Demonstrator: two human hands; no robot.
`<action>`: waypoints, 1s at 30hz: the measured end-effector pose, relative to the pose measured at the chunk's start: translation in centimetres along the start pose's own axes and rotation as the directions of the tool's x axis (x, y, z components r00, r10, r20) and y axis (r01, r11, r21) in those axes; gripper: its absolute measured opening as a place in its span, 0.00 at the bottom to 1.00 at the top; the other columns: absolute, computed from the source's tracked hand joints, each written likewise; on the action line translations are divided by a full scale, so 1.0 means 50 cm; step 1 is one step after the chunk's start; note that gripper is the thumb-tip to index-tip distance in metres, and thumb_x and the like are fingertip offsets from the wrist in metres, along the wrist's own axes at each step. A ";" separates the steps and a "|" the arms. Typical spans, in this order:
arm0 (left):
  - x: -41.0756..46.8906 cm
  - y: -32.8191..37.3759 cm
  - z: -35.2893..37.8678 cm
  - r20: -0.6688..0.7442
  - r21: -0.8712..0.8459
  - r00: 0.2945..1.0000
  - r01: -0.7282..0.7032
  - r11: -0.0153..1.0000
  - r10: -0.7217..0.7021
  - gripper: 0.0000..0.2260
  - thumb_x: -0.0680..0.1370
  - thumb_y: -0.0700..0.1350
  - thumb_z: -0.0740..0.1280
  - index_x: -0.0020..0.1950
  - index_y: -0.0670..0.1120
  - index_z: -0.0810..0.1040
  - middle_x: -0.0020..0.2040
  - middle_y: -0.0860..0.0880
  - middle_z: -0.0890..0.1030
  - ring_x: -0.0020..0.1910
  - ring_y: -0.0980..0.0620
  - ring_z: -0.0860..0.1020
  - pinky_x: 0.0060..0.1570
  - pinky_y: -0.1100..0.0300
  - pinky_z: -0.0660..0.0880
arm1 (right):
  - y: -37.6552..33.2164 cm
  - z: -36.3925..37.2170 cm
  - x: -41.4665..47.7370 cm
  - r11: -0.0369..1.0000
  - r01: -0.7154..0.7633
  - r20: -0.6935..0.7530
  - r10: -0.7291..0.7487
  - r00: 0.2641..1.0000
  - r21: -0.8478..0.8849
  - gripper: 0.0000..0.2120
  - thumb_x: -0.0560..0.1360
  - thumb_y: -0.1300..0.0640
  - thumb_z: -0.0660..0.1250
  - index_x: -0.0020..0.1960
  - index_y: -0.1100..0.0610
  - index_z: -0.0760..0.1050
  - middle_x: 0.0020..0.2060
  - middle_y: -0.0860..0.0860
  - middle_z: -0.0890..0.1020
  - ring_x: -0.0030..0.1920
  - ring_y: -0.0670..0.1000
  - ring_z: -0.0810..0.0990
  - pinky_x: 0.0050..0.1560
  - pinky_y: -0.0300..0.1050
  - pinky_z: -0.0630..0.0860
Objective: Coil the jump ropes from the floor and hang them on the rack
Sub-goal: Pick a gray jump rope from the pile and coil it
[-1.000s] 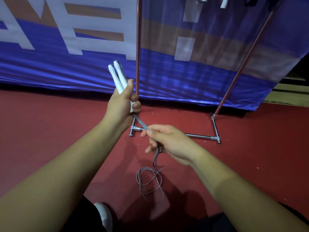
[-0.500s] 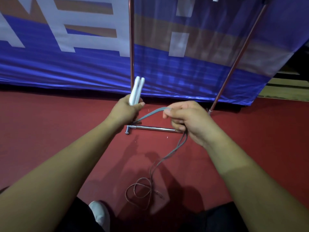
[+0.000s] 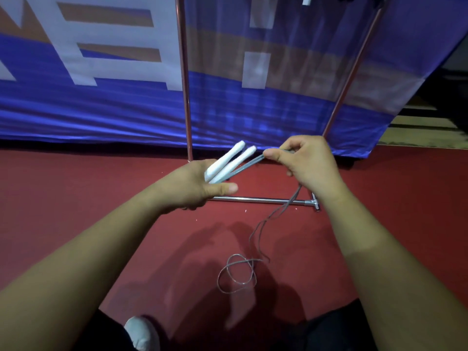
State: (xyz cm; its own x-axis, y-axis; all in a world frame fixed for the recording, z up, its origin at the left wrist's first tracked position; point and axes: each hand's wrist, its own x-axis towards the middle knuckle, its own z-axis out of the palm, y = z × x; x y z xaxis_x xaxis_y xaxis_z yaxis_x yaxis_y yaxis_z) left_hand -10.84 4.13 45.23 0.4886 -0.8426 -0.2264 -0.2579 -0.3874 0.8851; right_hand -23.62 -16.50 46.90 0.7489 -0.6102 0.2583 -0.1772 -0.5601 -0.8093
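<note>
My left hand (image 3: 195, 186) grips the two white handles (image 3: 228, 162) of a jump rope, tilted up and to the right. The grey cord (image 3: 255, 239) runs doubled from the handles to my right hand (image 3: 306, 163), which pinches it between thumb and fingers. From there the cord drops to the red floor and ends in a loose loop (image 3: 236, 273) between my legs. The metal rack (image 3: 263, 200) stands just behind my hands, its base bar on the floor and two poles rising up.
A blue banner (image 3: 101, 110) with white lettering hangs behind the rack. Handles of other ropes (image 3: 307, 0) hang at the top edge. My white shoe (image 3: 141, 333) is at the bottom. A step edge (image 3: 425, 133) lies at the far right.
My right hand has pulled the cord up and to the right, stretching it taut from the handles. The handles have tilted over to the right in my left hand.
</note>
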 end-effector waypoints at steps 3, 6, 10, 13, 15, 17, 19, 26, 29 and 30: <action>0.009 -0.016 -0.007 -0.030 0.364 0.998 0.065 0.929 -0.058 0.13 0.75 0.54 0.74 0.49 0.47 0.75 0.38 0.39 0.81 0.25 0.50 0.71 0.25 0.60 0.69 | 0.005 0.003 0.003 0.986 0.042 0.083 -0.029 0.996 -0.163 0.13 0.69 0.48 0.77 0.37 0.57 0.82 0.28 0.50 0.78 0.29 0.44 0.70 0.33 0.41 0.66; 0.004 -0.025 -0.003 -0.025 0.653 0.996 0.079 0.754 -0.083 0.13 0.77 0.51 0.71 0.56 0.46 0.77 0.45 0.46 0.81 0.36 0.50 0.74 0.35 0.59 0.67 | 0.015 0.014 0.003 0.959 0.123 0.231 -0.063 0.971 -0.255 0.07 0.74 0.52 0.73 0.40 0.54 0.82 0.33 0.46 0.81 0.38 0.45 0.77 0.42 0.42 0.70; -0.019 -0.020 0.016 0.146 0.687 0.989 -0.084 0.722 -0.024 0.14 0.77 0.51 0.71 0.61 0.50 0.76 0.49 0.53 0.80 0.46 0.51 0.76 0.41 0.61 0.67 | 0.022 0.025 0.005 0.960 0.153 0.232 -0.098 0.968 -0.234 0.04 0.74 0.52 0.73 0.41 0.51 0.83 0.36 0.43 0.83 0.41 0.45 0.79 0.45 0.41 0.73; -0.029 -0.011 0.016 0.097 0.546 0.984 -0.180 0.818 0.151 0.14 0.76 0.54 0.73 0.57 0.49 0.77 0.38 0.56 0.77 0.38 0.54 0.74 0.36 0.64 0.68 | 0.031 0.035 0.009 0.989 0.086 0.226 -0.057 0.972 -0.121 0.05 0.75 0.55 0.73 0.40 0.51 0.83 0.33 0.44 0.81 0.35 0.40 0.75 0.40 0.39 0.70; -0.033 -0.003 0.017 0.047 0.241 0.984 -0.181 0.954 0.174 0.16 0.76 0.53 0.73 0.59 0.48 0.78 0.32 0.55 0.74 0.29 0.55 0.70 0.29 0.64 0.66 | 0.035 0.046 0.006 0.996 0.053 0.242 -0.036 0.970 -0.065 0.07 0.75 0.58 0.71 0.39 0.51 0.82 0.31 0.49 0.80 0.31 0.41 0.70 0.36 0.41 0.67; -0.034 0.001 0.018 0.004 -0.161 0.989 -0.145 0.976 0.148 0.14 0.76 0.48 0.72 0.58 0.46 0.76 0.29 0.52 0.69 0.26 0.53 0.64 0.23 0.63 0.60 | 0.034 0.058 0.001 0.997 0.048 0.286 -0.029 0.958 -0.059 0.07 0.77 0.58 0.70 0.40 0.55 0.82 0.29 0.48 0.78 0.30 0.41 0.68 0.34 0.40 0.64; -0.031 0.001 0.012 -0.061 -0.405 0.991 -0.130 0.905 0.115 0.10 0.74 0.43 0.68 0.53 0.45 0.71 0.30 0.49 0.65 0.26 0.53 0.60 0.23 0.63 0.54 | 0.023 0.064 -0.007 0.997 0.038 0.323 -0.015 0.946 -0.066 0.10 0.78 0.54 0.70 0.40 0.57 0.83 0.24 0.42 0.75 0.26 0.40 0.68 0.31 0.33 0.62; -0.021 0.004 -0.053 -0.322 -0.381 0.940 -0.240 0.893 0.116 0.07 0.81 0.35 0.64 0.53 0.47 0.73 0.27 0.51 0.68 0.24 0.54 0.63 0.24 0.65 0.57 | 0.005 0.056 -0.031 0.998 -0.053 0.481 0.032 0.876 0.030 0.11 0.80 0.54 0.66 0.43 0.58 0.82 0.22 0.44 0.70 0.24 0.43 0.65 0.30 0.37 0.64; -0.009 -0.019 -0.092 -0.387 -0.277 0.920 -0.173 0.945 0.055 0.03 0.81 0.40 0.66 0.50 0.45 0.72 0.28 0.49 0.71 0.25 0.53 0.63 0.25 0.64 0.58 | 0.005 0.054 -0.042 0.999 -0.038 0.528 0.025 0.849 0.013 0.11 0.81 0.54 0.64 0.44 0.56 0.81 0.26 0.51 0.66 0.28 0.50 0.62 0.30 0.42 0.61; -0.007 -0.027 -0.098 -0.382 -0.248 0.924 -0.134 0.959 0.030 0.05 0.80 0.42 0.67 0.50 0.44 0.72 0.29 0.48 0.72 0.25 0.52 0.63 0.24 0.64 0.59 | 0.004 0.054 -0.043 1.000 -0.025 0.530 0.024 0.848 -0.004 0.11 0.82 0.55 0.63 0.45 0.57 0.81 0.25 0.49 0.66 0.27 0.49 0.62 0.29 0.41 0.61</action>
State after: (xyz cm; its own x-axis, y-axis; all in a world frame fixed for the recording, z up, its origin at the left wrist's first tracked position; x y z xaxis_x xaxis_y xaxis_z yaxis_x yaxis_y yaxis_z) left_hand -6.60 6.79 46.11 0.7619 -0.6471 -0.0269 -0.1063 -0.1659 0.9804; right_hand -23.54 -13.77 44.77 0.9691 -0.2333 -0.0798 -0.1986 -0.5468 -0.8134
